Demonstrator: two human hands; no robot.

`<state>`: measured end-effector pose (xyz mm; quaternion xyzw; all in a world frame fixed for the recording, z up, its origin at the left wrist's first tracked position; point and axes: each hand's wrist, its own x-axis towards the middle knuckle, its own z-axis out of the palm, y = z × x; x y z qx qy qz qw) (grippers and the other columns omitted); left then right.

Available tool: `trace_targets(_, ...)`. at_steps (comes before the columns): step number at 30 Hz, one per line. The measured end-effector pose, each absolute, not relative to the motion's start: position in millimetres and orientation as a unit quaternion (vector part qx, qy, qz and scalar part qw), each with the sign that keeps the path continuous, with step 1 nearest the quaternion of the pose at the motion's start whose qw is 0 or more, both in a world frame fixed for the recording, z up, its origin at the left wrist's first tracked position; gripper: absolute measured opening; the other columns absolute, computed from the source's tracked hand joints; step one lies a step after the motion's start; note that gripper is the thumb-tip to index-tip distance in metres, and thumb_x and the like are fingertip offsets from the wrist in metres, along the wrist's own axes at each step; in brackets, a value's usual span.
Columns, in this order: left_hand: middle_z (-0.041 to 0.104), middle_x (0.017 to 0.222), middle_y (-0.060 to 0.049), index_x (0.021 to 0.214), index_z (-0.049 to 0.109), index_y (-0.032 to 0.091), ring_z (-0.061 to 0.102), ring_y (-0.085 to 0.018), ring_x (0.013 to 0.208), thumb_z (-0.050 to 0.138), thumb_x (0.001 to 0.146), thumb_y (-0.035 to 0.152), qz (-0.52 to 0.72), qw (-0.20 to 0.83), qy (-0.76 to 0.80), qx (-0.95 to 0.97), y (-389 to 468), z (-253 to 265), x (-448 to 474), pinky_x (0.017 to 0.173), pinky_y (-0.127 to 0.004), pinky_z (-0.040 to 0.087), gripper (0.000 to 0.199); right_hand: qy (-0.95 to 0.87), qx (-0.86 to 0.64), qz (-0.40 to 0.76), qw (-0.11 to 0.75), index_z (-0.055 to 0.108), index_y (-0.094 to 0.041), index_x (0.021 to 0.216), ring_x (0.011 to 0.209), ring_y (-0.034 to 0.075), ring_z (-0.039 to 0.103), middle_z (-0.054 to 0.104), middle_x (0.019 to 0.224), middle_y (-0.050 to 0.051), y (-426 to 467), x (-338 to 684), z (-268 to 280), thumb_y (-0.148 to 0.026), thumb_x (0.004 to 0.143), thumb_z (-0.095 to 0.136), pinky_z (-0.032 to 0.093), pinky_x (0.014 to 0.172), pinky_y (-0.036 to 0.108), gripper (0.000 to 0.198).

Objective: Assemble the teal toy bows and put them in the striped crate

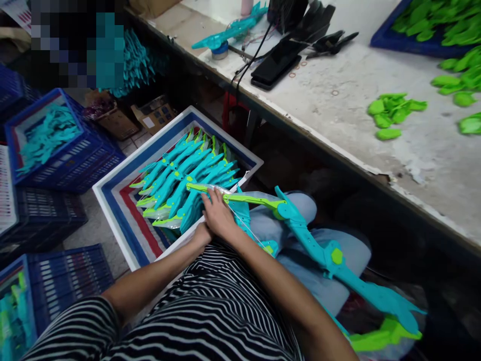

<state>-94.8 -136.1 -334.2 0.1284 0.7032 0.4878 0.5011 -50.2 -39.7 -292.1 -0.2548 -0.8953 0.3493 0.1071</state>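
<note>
A turquoise and green toy bow (310,245) lies across my lap, its green limb reaching up to the crate's near edge. My right hand (220,213) is closed over the end of this limb, fingers bent down onto it. A thin white string runs from beside that hand down to the right. My left hand (203,233) is tucked beside and partly under the right one, at the crate's rim; its fingers are hidden. Just beyond both hands, several more toy bows (195,163) lie packed in rows in a white crate (116,220) with a striped lining.
On the right, a worktable (338,120) bears green pieces (393,113), a phone (280,65), black tools and a blue tray (424,47). Blue crates (71,155) of turquoise parts stand at left. A pixelated area covers the upper left, beside a turquoise pile (135,65).
</note>
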Motion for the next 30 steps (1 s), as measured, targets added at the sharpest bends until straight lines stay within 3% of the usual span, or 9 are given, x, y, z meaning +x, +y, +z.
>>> trace_targets(2,0.052,0.05,0.003,0.053,0.058,0.015,0.045,-0.01,0.051,0.071,0.068,0.026,0.434,0.494,0.747,0.102,-136.0,-335.4,-94.5,0.05,-0.023,0.035,0.023,-0.886,-0.314,0.32,0.121,0.054,-0.014,0.123,0.123,0.031,0.047,0.055,0.128,0.019,-22.5,-53.5,-312.0,-0.009,0.081,0.052,0.028,0.107,0.057,0.042)
trace_targets(4,0.047,0.044,0.004,0.048,0.057,0.015,0.043,-0.011,0.05,0.07,0.06,0.023,0.401,0.479,0.777,0.078,-138.0,-332.5,-93.2,0.05,-0.024,0.03,0.02,-0.874,-0.336,0.32,0.142,0.057,-0.017,0.119,0.108,0.027,0.057,0.064,0.11,0.015,-3.4,-50.5,-325.8,-0.01,0.082,0.051,0.034,0.103,0.053,0.038)
trace_targets(7,0.051,0.05,0.004,0.056,0.06,0.016,0.045,-0.011,0.053,0.064,0.063,0.033,0.404,0.448,0.796,0.051,-142.1,-321.3,-94.9,0.054,-0.023,0.031,0.019,-0.871,-0.338,0.342,0.103,0.06,-0.023,0.114,0.083,0.021,0.063,0.068,0.087,0.006,15.3,-41.1,-331.0,-0.011,0.077,0.054,0.048,0.085,0.038,0.039)
trace_targets(10,0.052,0.053,0.003,0.061,0.059,0.016,0.044,-0.01,0.052,0.061,0.064,0.045,0.43,0.435,0.79,0.033,-144.5,-310.5,-103.7,0.053,-0.023,0.031,0.029,-0.862,-0.309,0.4,0.034,0.062,-0.027,0.113,0.074,0.019,0.063,0.068,0.081,0.0,19.9,-31.2,-322.6,-0.018,0.07,0.063,0.051,0.071,0.029,0.044)
trace_targets(14,0.049,0.047,0.002,0.053,0.056,0.016,0.041,-0.01,0.047,0.063,0.061,0.058,0.38,0.491,0.784,0.004,-144.2,-307.5,-112.6,0.049,-0.024,0.027,0.044,-0.832,-0.299,0.466,0.036,0.066,-0.024,0.109,0.086,0.021,0.065,0.07,0.091,0.0,17.4,-22.3,-308.8,-0.019,0.067,0.065,0.051,0.078,0.031,0.042)
trace_targets(18,0.05,0.049,0.002,0.06,0.064,0.014,0.04,-0.011,0.049,0.061,0.063,0.064,0.348,0.514,0.783,0.04,-143.9,-301.9,-104.9,0.052,-0.025,0.027,0.049,-0.804,-0.314,0.503,0.035,0.066,-0.022,0.111,0.096,0.022,0.064,0.07,0.101,0.002,16.2,-20.6,-302.9,-0.016,0.068,0.064,0.05,0.086,0.035,0.044)
trace_targets(26,0.049,0.048,0.003,0.05,0.058,0.016,0.043,-0.012,0.053,0.066,0.066,0.037,0.318,0.543,0.769,0.114,-132.5,-295.2,-80.8,0.056,-0.025,0.029,0.027,-0.79,-0.334,0.514,0.002,0.067,-0.02,0.11,0.093,0.022,0.064,0.07,0.094,0.002,15.6,-22.2,-305.6,-0.017,0.069,0.064,0.048,0.09,0.038,0.041)
trace_targets(30,0.05,0.05,0.004,0.052,0.057,0.015,0.047,-0.012,0.056,0.065,0.067,0.021,0.364,0.531,0.764,0.05,-123.1,-295.5,-79.7,0.058,-0.024,0.033,0.019,-0.772,-0.338,0.538,0.008,0.065,-0.021,0.114,0.105,0.025,0.06,0.068,0.108,0.004,18.1,-20.4,-307.3,-0.015,0.068,0.065,0.043,0.098,0.041,0.047)
